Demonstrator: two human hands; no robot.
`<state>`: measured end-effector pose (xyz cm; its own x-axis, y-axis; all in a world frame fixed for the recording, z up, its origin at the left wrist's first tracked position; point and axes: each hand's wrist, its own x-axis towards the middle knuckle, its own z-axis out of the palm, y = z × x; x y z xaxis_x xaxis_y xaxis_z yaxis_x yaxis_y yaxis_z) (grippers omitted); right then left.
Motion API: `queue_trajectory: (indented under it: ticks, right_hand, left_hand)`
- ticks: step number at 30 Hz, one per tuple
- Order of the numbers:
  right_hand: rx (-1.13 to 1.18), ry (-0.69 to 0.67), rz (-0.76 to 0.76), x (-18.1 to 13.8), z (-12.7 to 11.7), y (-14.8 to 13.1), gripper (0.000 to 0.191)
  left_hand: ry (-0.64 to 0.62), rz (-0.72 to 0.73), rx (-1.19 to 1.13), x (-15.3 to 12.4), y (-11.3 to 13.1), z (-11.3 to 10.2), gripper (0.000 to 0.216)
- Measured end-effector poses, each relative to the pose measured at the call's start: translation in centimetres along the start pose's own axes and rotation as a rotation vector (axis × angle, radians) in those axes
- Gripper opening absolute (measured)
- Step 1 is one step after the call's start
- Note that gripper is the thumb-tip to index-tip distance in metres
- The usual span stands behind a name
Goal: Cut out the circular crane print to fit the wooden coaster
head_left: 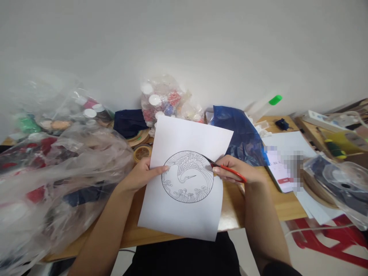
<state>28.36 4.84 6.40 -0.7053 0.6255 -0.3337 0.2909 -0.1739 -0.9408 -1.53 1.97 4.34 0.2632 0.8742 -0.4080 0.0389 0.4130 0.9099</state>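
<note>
A white sheet of paper point(189, 134) is held up above the table's front edge, printed with a round line drawing of a crane over waves point(188, 176). My left hand point(145, 172) grips its left side, thumb lying on the front at the circle's edge. In my right hand point(234, 168) is a pair of scissors point(235, 174) with red handles and dark blades. The blades lie at the circle's upper right edge. Whether they have cut into the paper there, I cannot make out. The fingers of my right hand also touch the sheet's right side.
Clear plastic bags point(94, 161) with coloured contents cover the table's left. Behind the sheet stand a bag of white-capped jars point(161, 99) and a blue plastic bag point(235, 130). To the right are a phone point(280, 172), papers, and a red stool point(330, 237) below.
</note>
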Motion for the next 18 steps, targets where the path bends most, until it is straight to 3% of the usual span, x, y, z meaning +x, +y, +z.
queue_trajectory:
  ticks: [9,18]
  right_hand:
    - [-0.003,-0.042,0.025,-0.07,-0.17,0.19,0.057]
    - [0.001,-0.044,0.02,0.03,-0.09,0.28,0.057]
  left_hand:
    - [-0.066,-0.031,0.083,-0.02,-0.09,-0.29,0.036]
    - [-0.053,-0.043,0.061,0.02,-0.31,-0.23,0.039]
